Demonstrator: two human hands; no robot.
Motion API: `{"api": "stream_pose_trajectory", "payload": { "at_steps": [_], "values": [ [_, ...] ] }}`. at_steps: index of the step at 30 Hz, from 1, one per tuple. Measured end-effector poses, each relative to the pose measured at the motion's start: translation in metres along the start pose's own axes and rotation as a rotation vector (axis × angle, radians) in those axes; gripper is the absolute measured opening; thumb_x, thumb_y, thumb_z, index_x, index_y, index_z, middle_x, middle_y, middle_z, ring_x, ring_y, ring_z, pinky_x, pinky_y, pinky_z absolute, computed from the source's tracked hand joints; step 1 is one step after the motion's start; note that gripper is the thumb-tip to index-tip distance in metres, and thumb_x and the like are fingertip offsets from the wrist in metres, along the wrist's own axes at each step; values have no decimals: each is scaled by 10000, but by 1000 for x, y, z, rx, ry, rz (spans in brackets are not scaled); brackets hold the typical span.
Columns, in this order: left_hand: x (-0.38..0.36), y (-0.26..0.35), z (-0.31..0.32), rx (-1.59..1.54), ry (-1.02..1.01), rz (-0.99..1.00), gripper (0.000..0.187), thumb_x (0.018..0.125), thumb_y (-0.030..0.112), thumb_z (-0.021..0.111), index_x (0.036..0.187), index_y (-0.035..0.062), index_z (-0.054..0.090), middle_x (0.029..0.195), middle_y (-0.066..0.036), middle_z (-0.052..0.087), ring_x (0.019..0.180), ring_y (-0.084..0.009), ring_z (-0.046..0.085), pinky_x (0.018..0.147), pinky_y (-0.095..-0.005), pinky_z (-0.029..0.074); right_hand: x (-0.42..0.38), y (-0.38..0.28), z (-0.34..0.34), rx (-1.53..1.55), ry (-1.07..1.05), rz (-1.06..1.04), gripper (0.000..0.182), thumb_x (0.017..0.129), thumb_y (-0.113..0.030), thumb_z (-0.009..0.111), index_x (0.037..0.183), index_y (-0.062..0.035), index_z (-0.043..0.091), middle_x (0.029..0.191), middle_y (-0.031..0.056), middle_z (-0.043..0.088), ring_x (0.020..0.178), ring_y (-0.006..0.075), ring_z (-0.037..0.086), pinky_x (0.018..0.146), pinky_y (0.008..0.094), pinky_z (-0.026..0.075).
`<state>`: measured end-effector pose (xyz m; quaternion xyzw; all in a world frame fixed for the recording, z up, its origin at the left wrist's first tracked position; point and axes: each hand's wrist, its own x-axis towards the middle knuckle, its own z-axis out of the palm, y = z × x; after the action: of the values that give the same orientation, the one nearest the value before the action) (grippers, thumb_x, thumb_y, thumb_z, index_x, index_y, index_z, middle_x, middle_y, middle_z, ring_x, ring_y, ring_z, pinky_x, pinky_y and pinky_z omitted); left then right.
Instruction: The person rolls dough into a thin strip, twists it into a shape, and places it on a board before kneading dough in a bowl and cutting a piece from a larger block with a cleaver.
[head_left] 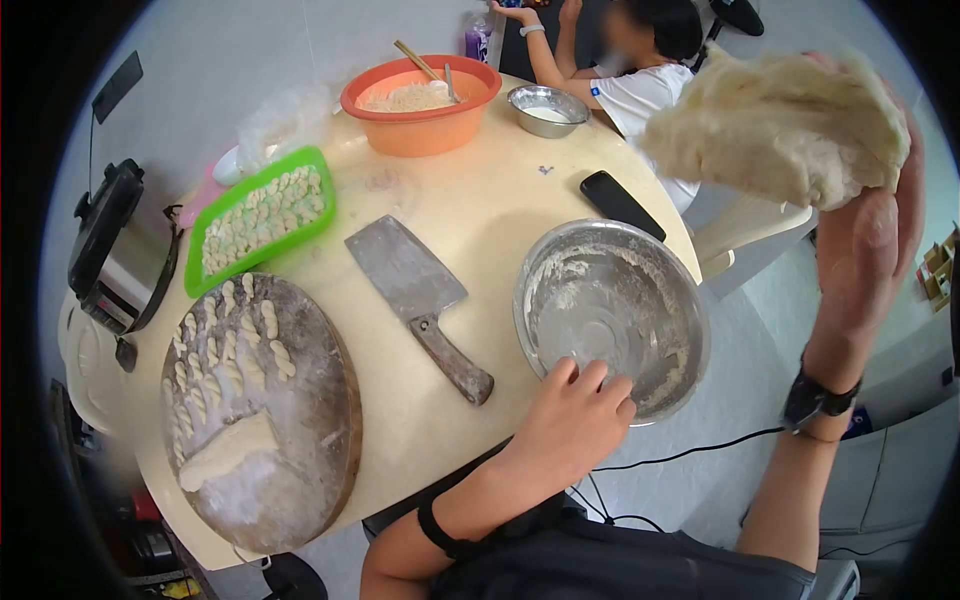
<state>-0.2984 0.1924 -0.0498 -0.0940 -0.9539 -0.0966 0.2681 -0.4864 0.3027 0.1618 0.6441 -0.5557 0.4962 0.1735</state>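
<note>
My right hand [868,245] is raised at the upper right, holding a large lump of pale dough [785,130] on its palm and fingers. Below and left of it stands a steel mixing bowl [680,300], its inner wall smeared with flour and bits of dough. Over the bowl's near rim curl the fingers of my left hand [575,425], gripping it. A cleaver [405,275] with a worn handle lies flat on the table left of the bowl. On the round chopping board [310,440] rest a floured slab of dough [232,450] and rows of small twisted dough pieces [230,345].
A green tray [318,225] holds more twists. Behind are an orange basin [415,135] of flour, a small metal bowl [550,125] and a black phone [622,203]. A cooker [125,255] stands left. Another person [640,90] sits at the table's far side [450,200].
</note>
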Motion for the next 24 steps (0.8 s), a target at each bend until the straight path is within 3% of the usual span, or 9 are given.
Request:
{"api": "stream_pose_trajectory", "payload": {
  "at_steps": [3,5,7,10,14,18,21,22,24],
  "values": [
    [-2,0,-1,8,24,-30,47,827,195,690,809,151,690,949,27,596,988,-177,567,846,-355,425,-58,35,40,-232,144,-66,675,1028,-318,683,1568,10,445,1544,225,530,1427,386,532,1194,486,420],
    [-5,-1,-3,12,25,-43,50,820,199,693,804,152,685,936,23,586,984,-177,566,841,-360,431,-126,55,84,-332,-378,90,621,1022,-273,678,1555,-17,485,1600,257,473,1481,445,462,1243,519,342],
    [-7,-5,0,37,53,-35,51,817,203,692,803,155,683,938,25,589,979,-178,564,836,-357,434,-127,64,93,-158,-1037,-118,448,1023,-187,652,1444,-39,613,1462,245,611,1323,446,599,1112,500,467],
    [-9,-4,1,52,58,-36,47,817,205,691,805,160,683,941,29,589,975,-179,565,825,-354,438,-73,43,74,-147,-951,326,296,1032,-141,625,1296,-43,719,1186,205,748,1042,396,727,887,478,563],
    [-9,-7,-5,32,29,-20,41,817,204,691,808,165,684,946,31,590,974,-181,569,821,-352,442,-40,20,71,-411,-474,83,159,994,-158,688,1068,-47,775,857,114,737,695,314,710,603,399,534],
    [-10,-9,-6,2,18,-22,39,822,203,690,814,165,686,945,31,588,973,-178,570,829,-344,442,-44,31,61,-674,-334,-304,93,926,-173,755,956,-85,745,805,66,700,669,250,693,601,373,529],
    [-12,-8,-3,-3,31,-32,38,828,202,689,819,165,686,947,29,586,972,-176,567,831,-339,437,-78,59,87,-760,-628,-217,128,933,-222,774,940,-95,757,825,88,723,715,268,714,660,385,559],
    [-13,-7,-2,0,37,-26,39,831,201,688,822,164,686,949,27,585,973,-177,566,834,-337,435,-86,63,89,-831,-842,-1,228,959,-294,765,1016,-74,784,952,122,751,876,312,748,735,417,582],
    [-13,-9,-2,12,46,-16,40,835,201,687,829,161,686,954,24,583,974,-178,564,841,-336,430,-73,64,75,-765,-740,237,293,989,-324,738,1076,-49,788,1070,122,759,971,344,745,764,440,591]
  ]
}}
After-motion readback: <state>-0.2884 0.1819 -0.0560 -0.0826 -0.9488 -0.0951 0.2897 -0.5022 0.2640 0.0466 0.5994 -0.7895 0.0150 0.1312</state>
